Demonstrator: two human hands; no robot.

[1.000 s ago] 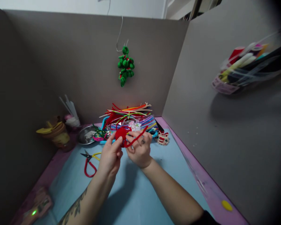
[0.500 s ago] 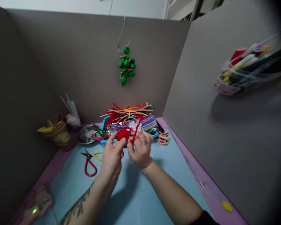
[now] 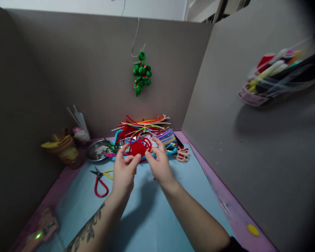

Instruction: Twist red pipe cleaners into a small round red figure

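Note:
A red piece of coiled pipe cleaner [image 3: 138, 148], with thin red loops at its top and right, is held up over the blue mat [image 3: 157, 210]. My left hand [image 3: 126, 166] pinches its left and lower edge between thumb and fingers. On the other side, my right hand [image 3: 159, 162] has its thumb and bent fingers closed at the right edge and the loops. Behind the hands, a blue tray [image 3: 170, 151] bears bundles of coloured pipe cleaners [image 3: 147, 125]. Scissors [image 3: 101, 180] with one red and one yellow handle lie opened left of my left hand.
A metal bowl [image 3: 96, 150] with small white bits stands at the back left, near a brown pot [image 3: 65, 148]. A red-and-cream figure [image 3: 182, 154] lies right of the tray. A green ornament [image 3: 141, 75] hangs at the back panel; a filled holder [image 3: 254, 96] hangs on the right panel. A pink glue gun [image 3: 43, 227] lies front left.
The red strand that stood up in my right hand now shows as loops around the piece. My right hand has turned, its fingers now reaching up along the right edge.

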